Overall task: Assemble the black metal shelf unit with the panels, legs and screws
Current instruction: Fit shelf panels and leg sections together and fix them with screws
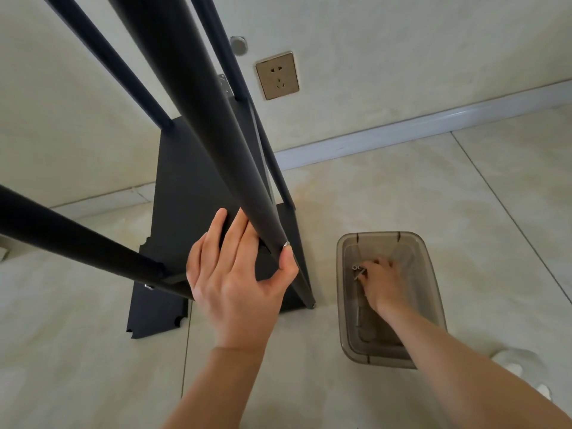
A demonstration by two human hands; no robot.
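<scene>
While my left hand point(238, 274) steadies the nearest leg point(198, 119), thumb hooked round it and fingers lying straight on the black panel point(192, 193), my right hand point(382, 281) pinches screws point(359, 271) in the plastic bin point(433, 292) on the floor. I judge I'm fetching fasteners; next they go to a leg joint beyond, by the wall.

Left hand point(238, 283) grips the nearest black leg point(198, 119) low down, thumb on its right side, fingers behind it against the black panel point(185, 187). Panel lies on the tiled floor point(402, 196) w/ three more legs rising from it. Right hand point(380, 280) is down in a smoky plastic bin point(433, 292) to the right, fingers on small metal screws point(359, 270). Wall socket point(277, 75) far side, above the white skirting.
</scene>
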